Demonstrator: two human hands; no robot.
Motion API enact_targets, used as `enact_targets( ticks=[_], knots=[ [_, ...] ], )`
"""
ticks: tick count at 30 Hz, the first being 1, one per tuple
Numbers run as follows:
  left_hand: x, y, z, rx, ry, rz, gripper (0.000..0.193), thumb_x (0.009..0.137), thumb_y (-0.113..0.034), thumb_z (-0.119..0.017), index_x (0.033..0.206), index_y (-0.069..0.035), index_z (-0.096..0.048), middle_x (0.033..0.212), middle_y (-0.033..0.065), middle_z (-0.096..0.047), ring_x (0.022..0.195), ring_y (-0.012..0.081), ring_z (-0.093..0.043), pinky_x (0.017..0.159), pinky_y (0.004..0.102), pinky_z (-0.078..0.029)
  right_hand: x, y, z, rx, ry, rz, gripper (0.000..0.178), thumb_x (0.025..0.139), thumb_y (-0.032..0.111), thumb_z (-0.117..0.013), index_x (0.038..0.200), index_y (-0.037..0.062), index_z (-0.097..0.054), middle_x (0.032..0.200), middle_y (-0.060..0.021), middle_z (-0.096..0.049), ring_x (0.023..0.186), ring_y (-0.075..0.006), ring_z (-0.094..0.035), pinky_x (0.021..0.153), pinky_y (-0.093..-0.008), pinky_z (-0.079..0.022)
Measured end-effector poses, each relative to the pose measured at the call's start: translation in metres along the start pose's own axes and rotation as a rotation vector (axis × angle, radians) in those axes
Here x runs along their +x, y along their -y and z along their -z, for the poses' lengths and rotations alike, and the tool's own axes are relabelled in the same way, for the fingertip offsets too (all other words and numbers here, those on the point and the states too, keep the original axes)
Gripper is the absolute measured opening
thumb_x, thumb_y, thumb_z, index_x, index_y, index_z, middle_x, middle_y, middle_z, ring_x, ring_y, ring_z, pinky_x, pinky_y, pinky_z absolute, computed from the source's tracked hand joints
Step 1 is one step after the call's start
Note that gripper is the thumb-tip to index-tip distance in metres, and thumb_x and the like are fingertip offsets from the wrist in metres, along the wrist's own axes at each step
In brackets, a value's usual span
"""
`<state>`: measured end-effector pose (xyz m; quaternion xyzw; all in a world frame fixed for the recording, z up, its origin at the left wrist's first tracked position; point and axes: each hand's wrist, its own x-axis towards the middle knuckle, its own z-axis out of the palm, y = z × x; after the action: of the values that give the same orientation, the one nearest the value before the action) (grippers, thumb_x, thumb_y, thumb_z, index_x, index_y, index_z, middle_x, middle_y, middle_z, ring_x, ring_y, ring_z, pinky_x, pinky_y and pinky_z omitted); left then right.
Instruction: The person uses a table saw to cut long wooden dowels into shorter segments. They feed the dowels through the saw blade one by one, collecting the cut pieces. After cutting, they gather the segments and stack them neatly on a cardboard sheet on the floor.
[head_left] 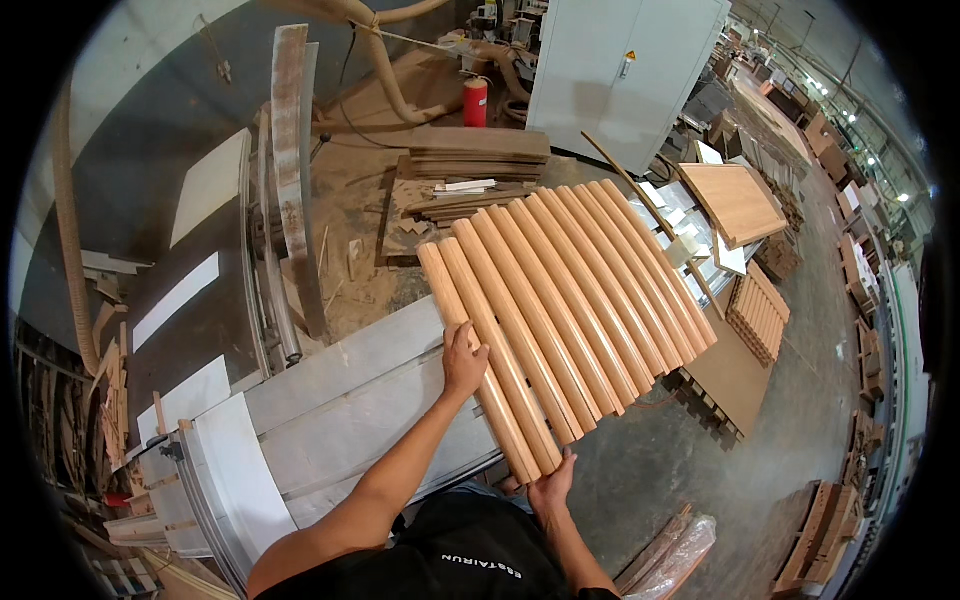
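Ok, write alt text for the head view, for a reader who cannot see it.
A person holds a fluted wooden panel of rounded light-wood ribs over a grey machine table, left hand on its left edge and right hand under its near end. Around them is a woodworking shop with sawdust, stacked boards and a red fire extinguisher.

You see a light tan, ribbed curved wooden panel [560, 300], a pale grey machine table [340, 400], and a red cylindrical fire extinguisher [475, 102].
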<state>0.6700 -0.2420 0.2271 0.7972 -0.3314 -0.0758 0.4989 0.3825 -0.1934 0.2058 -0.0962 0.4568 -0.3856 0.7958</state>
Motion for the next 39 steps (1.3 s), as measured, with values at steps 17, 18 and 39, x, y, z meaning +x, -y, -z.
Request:
enact_targets(
  ticks=[17,18,39],
  knots=[
    [0.032,0.023,-0.003,-0.022,0.109,-0.055,0.047,0.085,-0.017,-0.074,0.126,0.002,-0.061,0.136,0.0187,-0.053,0.122,0.0370,-0.052,0.106,0.0491,-0.042,0.027,0.005,-0.062,0.044,-0.292,0.259,0.074,0.105,0.060,-0.036,0.149,0.0000,-0.039,0.143,-0.0212,-0.052,0.121,-0.0370,-0.060,0.099,-0.0515,-0.052],
    [0.030,0.021,-0.003,0.060,0.074,-0.082,0.051,0.084,-0.019,-0.075,0.128,0.002,-0.059,0.142,0.0199,-0.049,0.131,0.0386,-0.046,0.109,0.0513,-0.038,0.024,0.008,-0.071,0.035,-0.327,0.251,0.074,0.105,0.060,-0.037,0.147,-0.0011,-0.041,0.142,-0.0218,-0.053,0.120,-0.0377,-0.060,0.098,-0.0525,-0.053],
    [0.001,0.039,-0.013,0.292,0.265,-0.197,0.083,0.090,-0.045,-0.069,0.151,0.003,-0.037,0.165,0.0245,-0.019,0.154,0.0427,-0.010,0.122,0.0609,-0.014,0.037,-0.006,-0.057,-0.046,-0.397,0.376,0.062,0.106,0.050,-0.042,0.137,-0.0031,-0.051,0.123,-0.0226,-0.063,0.100,-0.0359,-0.068,0.087,-0.0466,-0.057]
  ],
)
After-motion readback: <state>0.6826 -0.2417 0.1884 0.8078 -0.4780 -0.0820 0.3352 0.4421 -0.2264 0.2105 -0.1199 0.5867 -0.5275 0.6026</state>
